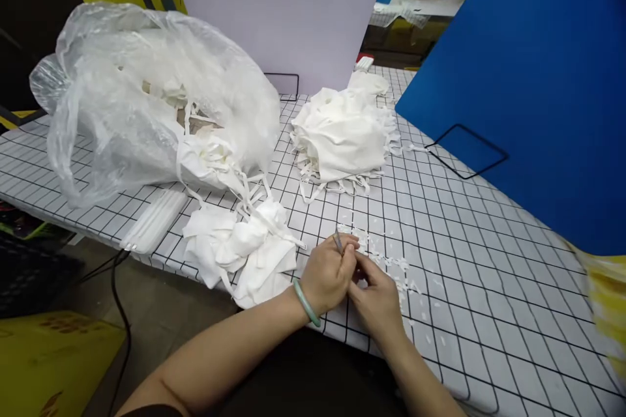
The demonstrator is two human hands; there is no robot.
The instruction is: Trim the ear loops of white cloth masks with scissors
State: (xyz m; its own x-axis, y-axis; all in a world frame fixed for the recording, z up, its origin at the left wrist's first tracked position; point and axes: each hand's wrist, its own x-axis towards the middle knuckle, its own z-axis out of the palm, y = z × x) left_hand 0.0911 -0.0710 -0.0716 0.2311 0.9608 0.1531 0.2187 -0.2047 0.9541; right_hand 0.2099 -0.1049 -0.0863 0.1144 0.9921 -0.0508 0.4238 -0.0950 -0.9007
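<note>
Forearms converge; left hand [327, 273] grip pinches a thin metal tool [338, 242], right hand [376, 300] curled against it.

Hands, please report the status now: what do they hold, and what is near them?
Left hand shut on small metal tool. Right hand touching left, contents hidden. White cloth pile beside, scraps ahead.

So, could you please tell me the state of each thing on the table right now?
Left hand: closed on a thin metal tool.
Right hand: fingers touching the left hand.
Plastic bag: open, cloth spilling out.
Near cloth pile: loose, crumpled.
Far cloth pile: stacked.
White scraps: scattered.
</note>
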